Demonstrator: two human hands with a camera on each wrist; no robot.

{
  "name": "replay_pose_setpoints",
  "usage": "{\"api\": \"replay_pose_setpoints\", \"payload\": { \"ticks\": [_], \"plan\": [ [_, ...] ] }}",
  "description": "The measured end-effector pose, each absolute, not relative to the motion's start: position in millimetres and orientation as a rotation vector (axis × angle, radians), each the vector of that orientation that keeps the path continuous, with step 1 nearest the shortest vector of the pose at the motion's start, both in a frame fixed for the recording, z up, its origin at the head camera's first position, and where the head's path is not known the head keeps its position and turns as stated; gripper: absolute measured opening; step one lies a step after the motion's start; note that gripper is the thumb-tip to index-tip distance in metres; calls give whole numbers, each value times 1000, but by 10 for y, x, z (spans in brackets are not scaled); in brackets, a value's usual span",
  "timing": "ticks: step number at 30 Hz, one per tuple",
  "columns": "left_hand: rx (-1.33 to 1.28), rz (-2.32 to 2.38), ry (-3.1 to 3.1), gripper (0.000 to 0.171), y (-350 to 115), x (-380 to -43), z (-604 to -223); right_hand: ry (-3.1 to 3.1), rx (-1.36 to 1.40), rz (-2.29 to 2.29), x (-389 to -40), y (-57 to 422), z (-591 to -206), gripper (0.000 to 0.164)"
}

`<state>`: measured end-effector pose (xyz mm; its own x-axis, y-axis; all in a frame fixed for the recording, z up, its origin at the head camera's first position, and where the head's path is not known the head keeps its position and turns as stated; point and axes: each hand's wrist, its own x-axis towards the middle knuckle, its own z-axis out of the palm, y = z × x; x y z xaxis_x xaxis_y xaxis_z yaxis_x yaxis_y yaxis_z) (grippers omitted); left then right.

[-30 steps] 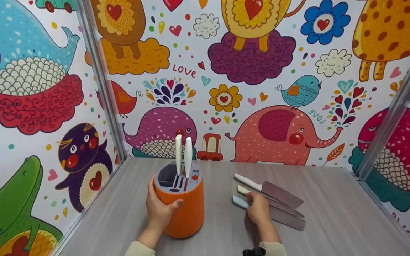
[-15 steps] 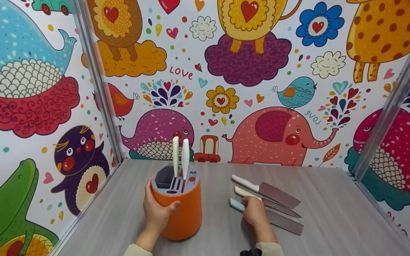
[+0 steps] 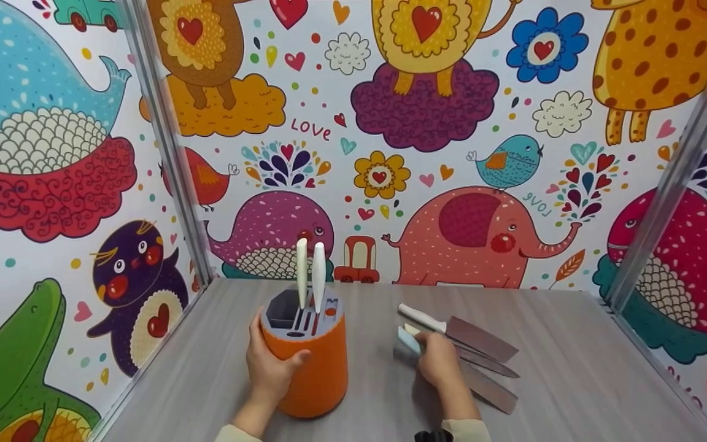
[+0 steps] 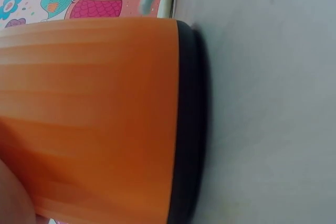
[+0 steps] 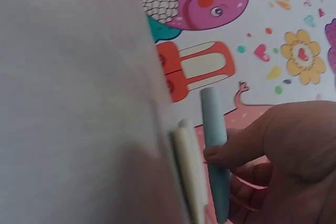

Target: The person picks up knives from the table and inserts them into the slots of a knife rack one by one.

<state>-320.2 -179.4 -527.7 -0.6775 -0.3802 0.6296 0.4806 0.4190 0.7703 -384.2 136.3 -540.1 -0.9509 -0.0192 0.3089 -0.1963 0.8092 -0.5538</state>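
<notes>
In the head view an orange knife block (image 3: 316, 374) with a grey slotted top stands upright on the table. My left hand (image 3: 269, 368) grips its side, fingers round the left and thumb across the front. From its slots rise a cream knife handle (image 3: 302, 273) and a white knife handle (image 3: 318, 276). My right hand (image 3: 440, 361) pinches the pale blue handle of a broad knife (image 5: 212, 116) between thumb and fingers. That handle is raised off the table while its blade slants down to the right. Beside it lie a cream-handled knife (image 3: 488, 361) and a white-handled cleaver (image 3: 482, 339).
The grey wood-grain table (image 3: 574, 368) is enclosed by cartoon-printed panels. The back wall (image 3: 353, 135) stands behind the block and knives. Metal posts run up at the left corner (image 3: 172, 141) and right corner (image 3: 663, 159).
My right hand has taken hold of the pale blue handle and lifted that end of the knife; its blade has swung slightly toward me. The left hand still holds the block.
</notes>
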Motion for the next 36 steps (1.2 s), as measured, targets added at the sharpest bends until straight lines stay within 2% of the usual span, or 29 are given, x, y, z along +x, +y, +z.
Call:
{"api": "replay_pose_setpoints", "payload": {
  "ticks": [3,16,21,36],
  "plan": [
    [-89,-1364,-1872,113,-1790,-3201,-5271,-2666,171,917,-3823,1344,-5299,43],
    [-90,-1394,-1870,108,-1781,-3193,-5268,-2481,288,1241,-3697,1364,-4899,40],
    [-102,-1360,-1861,112,-1786,-3190,-5279,-2385,283,1386,-3625,1384,-4775,41],
    [-101,-1366,-1839,110,-1783,-3200,-5284,-1988,437,1997,-3522,1329,-4601,37]
  ]
}}
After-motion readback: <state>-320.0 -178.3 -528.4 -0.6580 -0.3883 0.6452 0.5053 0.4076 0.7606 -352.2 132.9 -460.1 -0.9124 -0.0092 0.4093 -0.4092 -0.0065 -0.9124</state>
